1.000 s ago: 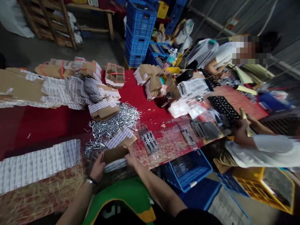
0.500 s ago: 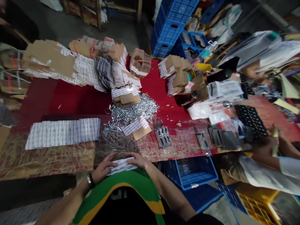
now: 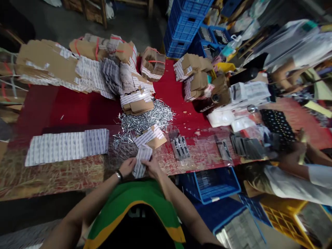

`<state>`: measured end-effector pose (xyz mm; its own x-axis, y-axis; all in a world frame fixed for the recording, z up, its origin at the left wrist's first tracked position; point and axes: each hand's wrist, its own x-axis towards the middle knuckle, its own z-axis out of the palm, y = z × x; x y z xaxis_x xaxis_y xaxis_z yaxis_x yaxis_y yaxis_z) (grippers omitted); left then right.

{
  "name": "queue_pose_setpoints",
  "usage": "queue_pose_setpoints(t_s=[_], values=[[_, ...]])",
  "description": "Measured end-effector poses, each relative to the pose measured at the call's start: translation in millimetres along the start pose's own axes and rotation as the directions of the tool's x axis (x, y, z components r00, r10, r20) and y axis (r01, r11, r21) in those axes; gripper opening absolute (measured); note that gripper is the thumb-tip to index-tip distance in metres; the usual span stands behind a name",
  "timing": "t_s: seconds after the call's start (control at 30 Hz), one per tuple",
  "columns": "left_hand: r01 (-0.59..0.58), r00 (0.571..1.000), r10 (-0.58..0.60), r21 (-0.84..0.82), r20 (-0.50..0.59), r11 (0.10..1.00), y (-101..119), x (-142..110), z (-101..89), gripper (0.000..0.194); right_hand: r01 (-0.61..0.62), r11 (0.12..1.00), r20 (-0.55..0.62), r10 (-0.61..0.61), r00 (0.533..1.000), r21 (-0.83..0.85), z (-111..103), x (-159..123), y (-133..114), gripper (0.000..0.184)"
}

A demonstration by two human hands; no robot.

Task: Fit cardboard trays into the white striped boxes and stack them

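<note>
Card [image 3: 141, 159], liable to creasing if oversqueezed, is held by left fingers [image 3: 132, 162] and right fingers [image 3: 148, 163] at the worktop's near edge [image 3: 77, 178].

The left hand [image 3: 127, 167] and right hand [image 3: 154, 167] are covering parts of the side edges of a striped card [image 3: 142, 158], whose print is blurring beyond reading. Folded cardboard [image 3: 140, 105] is hiding part of a pile of metal pins [image 3: 149, 120]. The desk [image 3: 77, 174] is covering the far rim of a blue crate [image 3: 220, 194]. The top edge is cutting off a stack of blue crates [image 3: 188, 24]; the right edge is cropping a co-worker's white shirt [image 3: 293, 183].
</note>
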<state>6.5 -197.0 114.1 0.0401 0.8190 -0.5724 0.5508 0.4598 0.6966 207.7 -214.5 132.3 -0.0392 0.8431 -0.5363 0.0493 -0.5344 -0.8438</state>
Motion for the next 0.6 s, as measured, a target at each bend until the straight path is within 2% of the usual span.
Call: queue_pose_setpoints(t_s=[0.03, 0.07, 0.13, 0.2, 0.23, 0.3, 0.37, 0.47, 0.5, 0.53, 0.57, 0.6], values=[[0.015, 0.999, -0.015, 0.021, -0.044, 1.000, 4, 17, -3.7, 0.048, 0.051, 0.989, 0.018, -0.049, 0.999, -0.142, 0, 5, -1, 0.051], [0.050, 0.992, -0.045, 0.047, -0.116, 0.998, 6, 35, -10.5, 0.058, 0.101, 0.936, 0.061, -0.085, 0.995, -0.336, -2, 10, -1, 0.043], [0.173, 0.953, -0.137, 0.115, -0.272, 0.978, 8, 72, -28.2, 0.077, 0.189, 0.708, 0.199, -0.069, 0.978, -0.681, -9, 20, 2, 0.028], [0.308, 0.904, -0.219, 0.203, -0.367, 0.930, 8, 104, -41.2, 0.085, 0.232, 0.497, 0.283, 0.030, 0.959, -0.836, -21, 25, 9, 0.025], [0.346, 0.893, -0.239, 0.240, -0.382, 0.907, 9, 116, -42.9, 0.084, 0.226, 0.446, 0.288, 0.075, 0.955, -0.866, -28, 26, 14, 0.026], [0.345, 0.903, -0.231, 0.290, -0.362, 0.893, 14, 134, -35.5, 0.076, 0.185, 0.418, 0.255, 0.118, 0.960, -0.890, -41, 25, 26, 0.027], [0.310, 0.917, -0.198, 0.307, -0.347, 0.900, 22, 142, -18.2, 0.064, 0.202, 0.395, 0.266, 0.114, 0.957, -0.896, -56, 19, 37, 0.027], [0.226, 0.946, -0.120, 0.346, -0.303, 0.911, 32, 144, 8.0, 0.049, 0.343, 0.447, 0.371, -0.026, 0.928, -0.826, -89, 5, 43, 0.032], [0.191, 0.955, -0.089, 0.360, -0.283, 0.913, 34, 143, 13.6, 0.047, 0.339, 0.478, 0.337, -0.093, 0.937, -0.810, -106, 1, 41, 0.035], [0.156, 0.964, -0.058, 0.375, -0.260, 0.914, 35, 142, 17.0, 0.048, 0.269, 0.508, 0.228, -0.144, 0.963, -0.818, -125, -2, 39, 0.037], [0.129, 0.969, -0.034, 0.388, -0.243, 0.913, 36, 141, 18.3, 0.050, 0.134, 0.523, 0.051, -0.169, 0.984, -0.842, -144, -3, 36, 0.040], [0.113, 0.972, -0.020, 0.397, -0.232, 0.911, 37, 140, 17.9, 0.051, -0.049, 0.516, -0.160, -0.173, 0.972, -0.855, -164, -2, 33, 0.042]])
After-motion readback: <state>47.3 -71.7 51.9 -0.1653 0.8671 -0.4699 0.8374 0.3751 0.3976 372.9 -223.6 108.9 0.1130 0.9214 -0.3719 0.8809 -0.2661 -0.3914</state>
